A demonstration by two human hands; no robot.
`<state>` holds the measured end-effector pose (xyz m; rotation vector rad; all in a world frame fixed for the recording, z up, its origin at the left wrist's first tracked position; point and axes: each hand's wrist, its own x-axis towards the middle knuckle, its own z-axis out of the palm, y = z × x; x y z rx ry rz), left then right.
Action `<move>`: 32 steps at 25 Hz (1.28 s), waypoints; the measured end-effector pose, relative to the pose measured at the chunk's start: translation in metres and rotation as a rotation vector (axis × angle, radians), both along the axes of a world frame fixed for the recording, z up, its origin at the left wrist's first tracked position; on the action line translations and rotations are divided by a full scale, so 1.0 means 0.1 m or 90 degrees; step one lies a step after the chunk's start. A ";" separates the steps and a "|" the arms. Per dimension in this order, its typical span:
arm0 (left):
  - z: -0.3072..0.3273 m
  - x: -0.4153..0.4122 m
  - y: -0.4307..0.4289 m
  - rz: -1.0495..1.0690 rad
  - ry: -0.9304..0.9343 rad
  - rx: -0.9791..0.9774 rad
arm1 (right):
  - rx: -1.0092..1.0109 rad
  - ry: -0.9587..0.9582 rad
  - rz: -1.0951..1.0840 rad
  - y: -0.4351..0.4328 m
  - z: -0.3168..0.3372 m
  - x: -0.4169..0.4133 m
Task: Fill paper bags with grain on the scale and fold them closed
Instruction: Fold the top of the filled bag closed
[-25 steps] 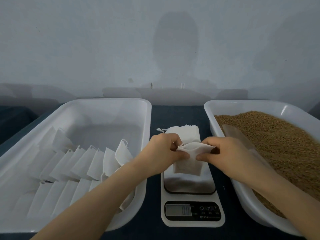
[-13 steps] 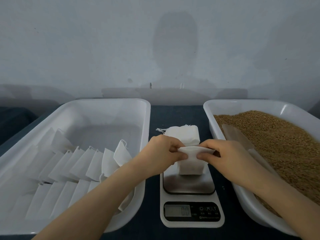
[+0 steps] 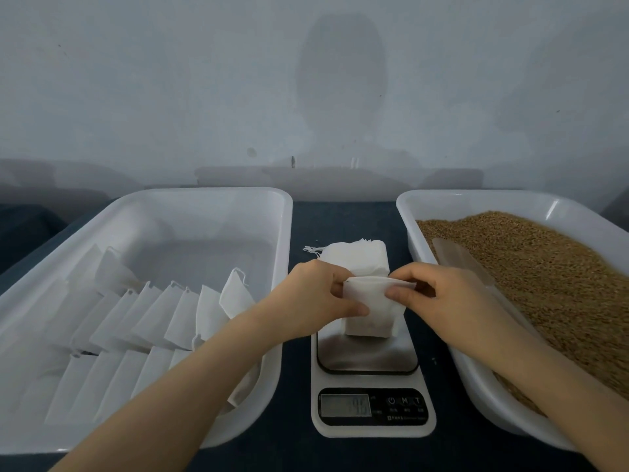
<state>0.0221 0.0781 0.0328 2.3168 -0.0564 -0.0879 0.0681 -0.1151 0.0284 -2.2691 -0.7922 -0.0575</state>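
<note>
A small white paper bag (image 3: 369, 315) stands on the steel plate of the white digital scale (image 3: 371, 386), its top folded over. My left hand (image 3: 313, 304) pinches the bag's left top edge and my right hand (image 3: 446, 294) pinches the right top edge. Brown grain (image 3: 537, 274) fills the white tray (image 3: 476, 376) on the right, with a clear scoop (image 3: 459, 260) lying on the grain. A stack of empty white bags (image 3: 354, 258) lies behind the scale.
The white tray (image 3: 204, 206) on the left holds rows of several filled, folded bags (image 3: 153, 318). Everything rests on a dark table (image 3: 343, 219) against a pale wall. The scale display (image 3: 345, 404) is lit.
The bag has been lowered until it stands on the scale plate, and its top edge is folded flatter. Both hands stayed on its top corners.
</note>
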 end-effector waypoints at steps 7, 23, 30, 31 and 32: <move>-0.02 0.00 0.00 0.007 -0.009 -0.008 | 0.005 0.002 0.005 0.01 0.00 -0.01; -0.04 0.01 0.00 0.013 -0.021 0.010 | 0.004 -0.006 -0.001 0.00 -0.02 0.01; -0.07 0.02 0.02 0.015 -0.025 0.000 | -0.003 -0.008 0.001 0.00 -0.02 0.00; -0.06 0.02 0.01 0.017 -0.022 -0.004 | -0.004 -0.006 0.003 0.00 -0.02 0.00; -0.06 0.02 0.01 0.016 -0.022 -0.009 | -0.004 -0.006 0.005 0.01 -0.02 0.00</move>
